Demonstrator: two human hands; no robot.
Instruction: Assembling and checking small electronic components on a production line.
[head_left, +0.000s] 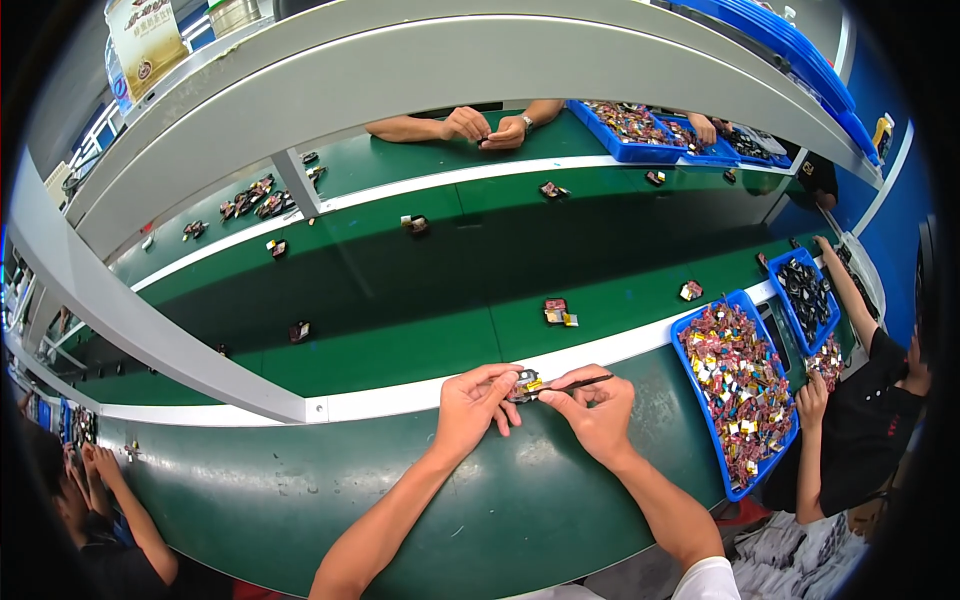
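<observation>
Between my two hands, just above the near green worktop, is a small electronic assembly with a dark frame and a yellow patch. My left hand pinches its left side between thumb and fingers. My right hand is closed around a thin dark pen-like tool. The tool's tip reaches the right side of the assembly; whether it touches cannot be made out.
Right of me a blue tray holds many small pink, yellow and white parts. Farther right, another blue tray holds black pieces. Scattered assemblies lie on the green belt ahead. A grey frame crosses overhead. Other people work across, left and right.
</observation>
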